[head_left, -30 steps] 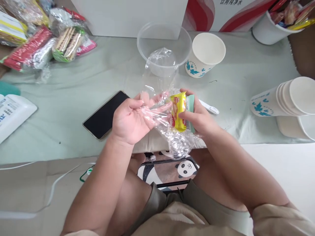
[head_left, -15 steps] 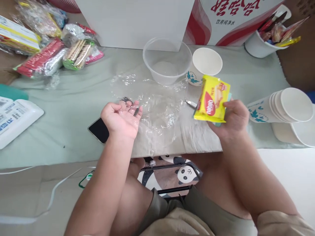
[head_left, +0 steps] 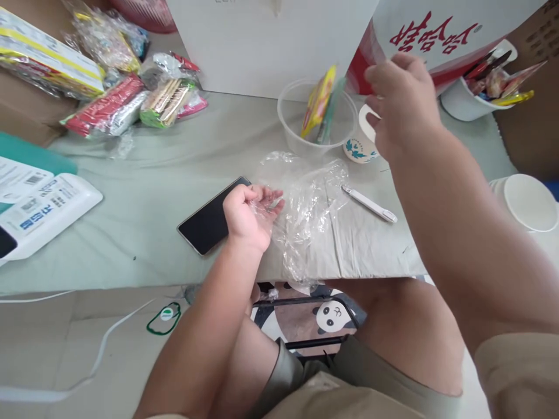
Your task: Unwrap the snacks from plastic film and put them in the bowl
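My right hand point(head_left: 402, 105) is raised at the right of the clear plastic bowl point(head_left: 286, 128), blurred, its fingers apart with nothing in them. A yellow snack packet point(head_left: 319, 105) and a greenish packet point(head_left: 328, 116) stand tilted inside the bowl, both smeared by motion. My left hand point(head_left: 253, 215) has its fingers curled round an edge of crumpled clear plastic film point(head_left: 305, 209), which spreads over the table to its right. Beside that hand lies a black phone point(head_left: 205, 224). A white paper cup point(head_left: 360, 145) is partly hidden behind my right hand.
A white utility knife point(head_left: 369, 203) lies right of the film. Wrapped snacks point(head_left: 109, 105) fill the back left, near a wipes pack point(head_left: 48, 203). Stacked paper cups point(head_left: 530, 203) stand at the right edge, a filled white tub point(head_left: 471, 102) behind. White boxes point(head_left: 271, 46) line the back.
My right hand has moved up and away, letting go of the yellow and greenish packets, which are now in the bowl. The film is more bunched beside my left hand. The view has shifted.
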A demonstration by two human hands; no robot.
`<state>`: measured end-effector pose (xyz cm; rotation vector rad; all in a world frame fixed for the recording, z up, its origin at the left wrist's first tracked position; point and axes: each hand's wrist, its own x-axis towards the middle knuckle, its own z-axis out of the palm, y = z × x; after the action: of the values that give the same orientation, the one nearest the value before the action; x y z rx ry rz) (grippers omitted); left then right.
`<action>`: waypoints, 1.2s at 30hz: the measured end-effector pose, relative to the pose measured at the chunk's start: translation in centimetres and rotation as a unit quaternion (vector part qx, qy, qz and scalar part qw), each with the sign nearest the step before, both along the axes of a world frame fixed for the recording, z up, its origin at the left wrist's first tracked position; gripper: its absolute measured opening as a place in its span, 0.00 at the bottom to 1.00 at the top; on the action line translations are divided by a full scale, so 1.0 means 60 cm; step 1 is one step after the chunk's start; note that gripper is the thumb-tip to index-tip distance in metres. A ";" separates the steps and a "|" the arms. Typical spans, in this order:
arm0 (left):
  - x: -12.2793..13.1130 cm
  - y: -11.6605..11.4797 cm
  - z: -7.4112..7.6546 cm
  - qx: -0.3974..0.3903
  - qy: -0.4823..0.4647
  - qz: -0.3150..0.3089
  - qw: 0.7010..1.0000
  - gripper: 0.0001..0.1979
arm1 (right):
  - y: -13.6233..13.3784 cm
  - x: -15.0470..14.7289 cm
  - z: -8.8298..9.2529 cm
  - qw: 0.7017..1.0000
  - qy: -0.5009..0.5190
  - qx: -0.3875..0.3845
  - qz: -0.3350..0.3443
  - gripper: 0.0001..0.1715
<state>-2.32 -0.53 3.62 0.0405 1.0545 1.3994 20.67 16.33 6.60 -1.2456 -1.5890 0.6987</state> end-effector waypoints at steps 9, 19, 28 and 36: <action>-0.012 -0.010 0.002 0.067 -0.029 -0.108 0.991 0.13 | -0.337 -0.012 -0.093 0.968 -0.183 0.057 0.164 0.31; -0.051 0.012 -0.017 0.119 0.052 0.010 0.991 0.17 | -0.367 -0.001 -0.079 0.883 -0.343 0.176 0.266 0.12; -0.080 0.028 -0.028 0.067 0.142 -0.151 0.976 0.18 | -0.355 0.050 -0.070 0.937 -0.233 0.042 0.256 0.11; -0.044 0.020 -0.033 0.035 0.295 -0.166 0.940 0.23 | -0.310 0.031 -0.111 0.952 -0.259 -0.141 -0.082 0.35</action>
<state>-4.96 0.67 1.63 0.6972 1.4083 1.1316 22.56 -2.25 -0.03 -1.8658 -1.8131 0.5259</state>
